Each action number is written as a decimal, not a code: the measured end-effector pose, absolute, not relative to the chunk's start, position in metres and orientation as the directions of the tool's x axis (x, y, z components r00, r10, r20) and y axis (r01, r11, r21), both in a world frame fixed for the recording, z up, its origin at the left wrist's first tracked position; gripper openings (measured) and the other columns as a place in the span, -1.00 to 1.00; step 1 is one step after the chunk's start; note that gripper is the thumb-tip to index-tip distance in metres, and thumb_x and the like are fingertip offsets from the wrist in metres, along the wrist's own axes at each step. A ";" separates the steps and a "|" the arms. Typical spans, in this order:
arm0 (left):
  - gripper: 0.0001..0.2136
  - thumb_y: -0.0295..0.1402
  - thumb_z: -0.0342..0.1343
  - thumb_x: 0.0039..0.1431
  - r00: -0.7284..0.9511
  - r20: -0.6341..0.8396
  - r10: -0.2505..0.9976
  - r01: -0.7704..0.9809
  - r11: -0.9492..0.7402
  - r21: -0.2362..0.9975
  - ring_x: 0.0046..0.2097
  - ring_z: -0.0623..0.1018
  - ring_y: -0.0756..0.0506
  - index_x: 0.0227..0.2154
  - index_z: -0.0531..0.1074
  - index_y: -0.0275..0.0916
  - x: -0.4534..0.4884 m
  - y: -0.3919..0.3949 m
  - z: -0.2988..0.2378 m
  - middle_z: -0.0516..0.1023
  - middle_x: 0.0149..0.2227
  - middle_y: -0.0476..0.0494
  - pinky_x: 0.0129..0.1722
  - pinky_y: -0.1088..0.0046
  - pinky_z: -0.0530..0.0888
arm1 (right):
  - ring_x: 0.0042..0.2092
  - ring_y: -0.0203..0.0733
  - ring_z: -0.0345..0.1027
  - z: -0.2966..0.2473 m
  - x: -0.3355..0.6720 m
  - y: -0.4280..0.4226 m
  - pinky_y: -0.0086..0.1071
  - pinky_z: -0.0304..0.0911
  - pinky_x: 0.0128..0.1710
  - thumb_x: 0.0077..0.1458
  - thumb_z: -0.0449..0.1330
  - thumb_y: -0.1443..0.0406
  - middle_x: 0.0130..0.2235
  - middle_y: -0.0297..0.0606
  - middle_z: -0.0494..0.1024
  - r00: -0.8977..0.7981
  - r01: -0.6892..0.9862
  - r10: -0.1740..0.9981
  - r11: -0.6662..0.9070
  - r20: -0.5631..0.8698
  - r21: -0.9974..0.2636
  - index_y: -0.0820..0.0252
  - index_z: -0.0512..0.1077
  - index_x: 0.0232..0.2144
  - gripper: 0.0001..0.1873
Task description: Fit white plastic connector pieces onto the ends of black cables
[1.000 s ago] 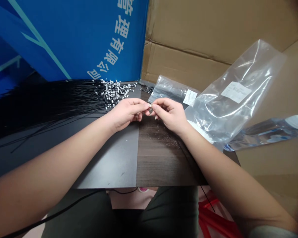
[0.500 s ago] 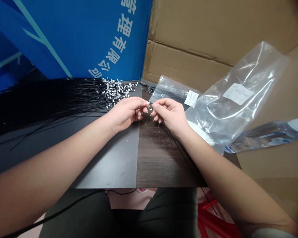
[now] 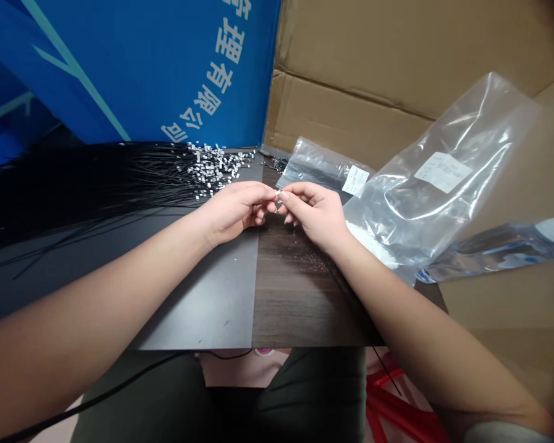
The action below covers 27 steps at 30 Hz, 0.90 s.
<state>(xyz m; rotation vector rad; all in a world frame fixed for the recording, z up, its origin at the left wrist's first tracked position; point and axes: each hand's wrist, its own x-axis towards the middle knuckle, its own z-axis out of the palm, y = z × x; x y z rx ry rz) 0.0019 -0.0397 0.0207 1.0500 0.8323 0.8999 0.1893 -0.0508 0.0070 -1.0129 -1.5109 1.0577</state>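
Note:
My left hand and my right hand meet fingertip to fingertip above the dark table. Both are closed in a pinch on a small white piece held between them. A thin black wire runs from under my right hand along the table toward its front edge. Just left of my left hand lies a large spread of black wires whose ends carry several small white connectors.
A blue printed panel stands behind the wires. Brown cardboard rises at the back right. Two clear plastic bags lie right of my hands. A plastic bottle lies at the far right.
Half a second ago my fingertips were slightly apart; now they have closed together again on the small white piece. The arms have hardly shifted.

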 end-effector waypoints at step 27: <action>-0.88 -0.36 0.34 0.09 0.479 -0.115 0.870 -0.228 0.249 0.941 -0.43 0.40 0.05 -0.45 0.59 -0.31 -0.002 -0.036 0.016 0.53 -0.40 -0.11 -0.45 0.53 0.31 | -0.49 -0.36 0.42 0.005 0.195 -0.048 -0.44 0.32 -0.52 0.16 0.44 -0.01 -0.42 -0.34 0.62 -0.238 -0.015 0.949 0.207 0.205 -0.978 0.17 0.55 -0.28 -0.62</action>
